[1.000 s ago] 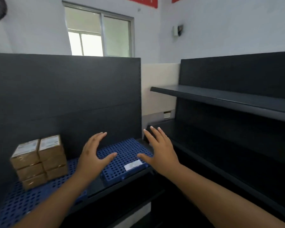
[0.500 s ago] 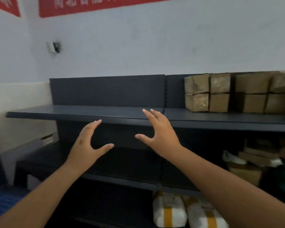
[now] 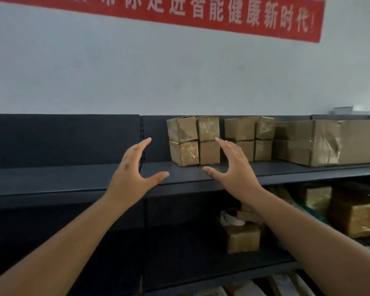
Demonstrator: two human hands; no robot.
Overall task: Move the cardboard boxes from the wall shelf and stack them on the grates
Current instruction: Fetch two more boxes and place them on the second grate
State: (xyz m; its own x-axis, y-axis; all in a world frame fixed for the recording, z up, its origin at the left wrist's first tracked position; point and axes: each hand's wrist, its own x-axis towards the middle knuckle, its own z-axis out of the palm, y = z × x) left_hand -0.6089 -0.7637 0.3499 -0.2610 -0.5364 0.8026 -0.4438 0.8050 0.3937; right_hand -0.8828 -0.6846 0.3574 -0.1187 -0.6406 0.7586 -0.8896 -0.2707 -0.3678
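Cardboard boxes (image 3: 193,142) sit two high on the shelf (image 3: 73,178), left hand (image 3: 130,174) and right hand (image 3: 233,167) spread wide before them.

Soft, dim indoor light, glare on the taped cardboard boxes (image 3: 193,141), slight motion blur, wide-angle bending at edges.

Four small cardboard boxes (image 3: 193,141), brown and wrapped in shiny tape, sit two over two as a tight block on the dark wall shelf (image 3: 73,178), just beyond the gap between the left hand (image 3: 130,174) and the right hand (image 3: 235,165). A second block (image 3: 249,138) of the same kind stands past the right hand, and a larger carton (image 3: 308,143) lies further right on the same shelf.
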